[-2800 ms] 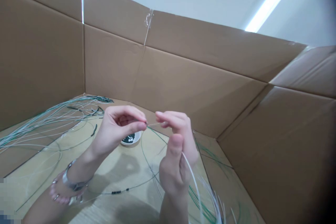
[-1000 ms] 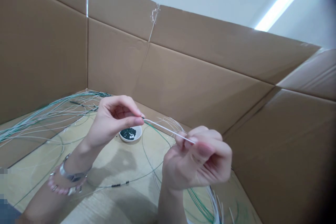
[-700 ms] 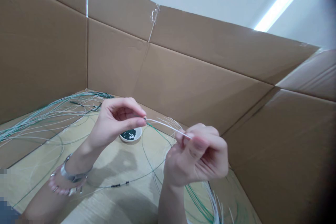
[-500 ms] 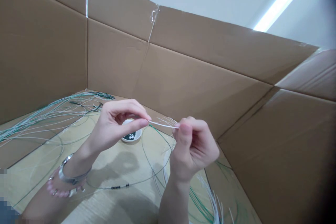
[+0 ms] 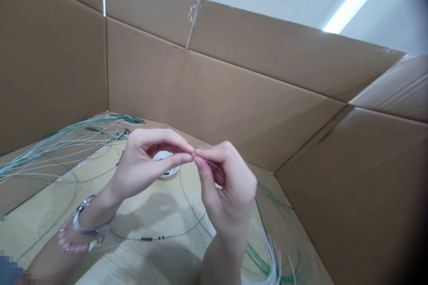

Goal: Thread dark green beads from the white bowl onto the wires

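Head: wire in both grips

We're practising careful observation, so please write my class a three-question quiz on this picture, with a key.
1. Multiple choice: which colours show in the bundle of strands at the picture's far left? (a) red and blue (b) green and white (c) yellow and orange
2. True or false: the left hand partly hides the white bowl.
3. Fill the gap: the left hand and right hand meet at their ____.

Key: 1. b; 2. true; 3. fingertips.
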Demonstrator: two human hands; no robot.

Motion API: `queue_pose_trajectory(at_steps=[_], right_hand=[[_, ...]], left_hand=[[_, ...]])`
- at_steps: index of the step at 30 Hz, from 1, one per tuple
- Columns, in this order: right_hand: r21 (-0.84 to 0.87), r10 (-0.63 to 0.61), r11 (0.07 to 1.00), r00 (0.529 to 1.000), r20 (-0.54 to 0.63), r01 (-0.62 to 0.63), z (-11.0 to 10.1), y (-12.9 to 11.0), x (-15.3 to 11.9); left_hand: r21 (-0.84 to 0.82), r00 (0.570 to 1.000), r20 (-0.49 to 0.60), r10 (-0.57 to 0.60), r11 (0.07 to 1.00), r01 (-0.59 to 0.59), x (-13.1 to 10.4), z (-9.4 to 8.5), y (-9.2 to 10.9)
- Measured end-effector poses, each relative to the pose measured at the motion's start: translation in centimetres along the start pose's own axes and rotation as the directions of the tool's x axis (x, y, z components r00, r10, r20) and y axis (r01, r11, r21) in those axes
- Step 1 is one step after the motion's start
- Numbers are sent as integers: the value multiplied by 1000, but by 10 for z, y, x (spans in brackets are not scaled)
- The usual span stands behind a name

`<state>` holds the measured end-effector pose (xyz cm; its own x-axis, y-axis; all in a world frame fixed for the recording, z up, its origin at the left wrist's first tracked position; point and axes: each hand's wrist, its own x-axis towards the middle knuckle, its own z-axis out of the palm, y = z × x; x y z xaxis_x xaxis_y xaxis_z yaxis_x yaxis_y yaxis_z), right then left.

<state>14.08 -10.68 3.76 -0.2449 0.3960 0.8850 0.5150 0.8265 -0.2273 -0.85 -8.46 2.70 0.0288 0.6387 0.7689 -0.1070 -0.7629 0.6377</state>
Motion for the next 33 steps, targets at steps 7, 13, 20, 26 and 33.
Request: queue_pose_trajectory(at_steps=[7, 13, 20, 26, 33], right_hand=[[-82, -70, 995, 987, -147, 58, -4, -3, -2], [-150, -132, 983, 973, -187, 104, -1, -4, -2], [-128, -126, 986, 974, -188, 103, 1, -6, -4], [-136, -145, 984, 967, -208, 118, 1, -6, -3], [-152, -164, 979, 963, -213, 133, 2, -7, -3]], left_hand=[[-121, 997, -66, -42, 992, 34, 1, -2, -2], [-197, 999, -39, -38, 980, 30, 0, -2, 0], [-210, 998, -41, -38, 977, 28, 0, -2, 0], [-220, 999, -35, -11, 975, 3, 0, -1, 0], [-195, 998, -31, 45, 979, -50, 0, -2, 2]])
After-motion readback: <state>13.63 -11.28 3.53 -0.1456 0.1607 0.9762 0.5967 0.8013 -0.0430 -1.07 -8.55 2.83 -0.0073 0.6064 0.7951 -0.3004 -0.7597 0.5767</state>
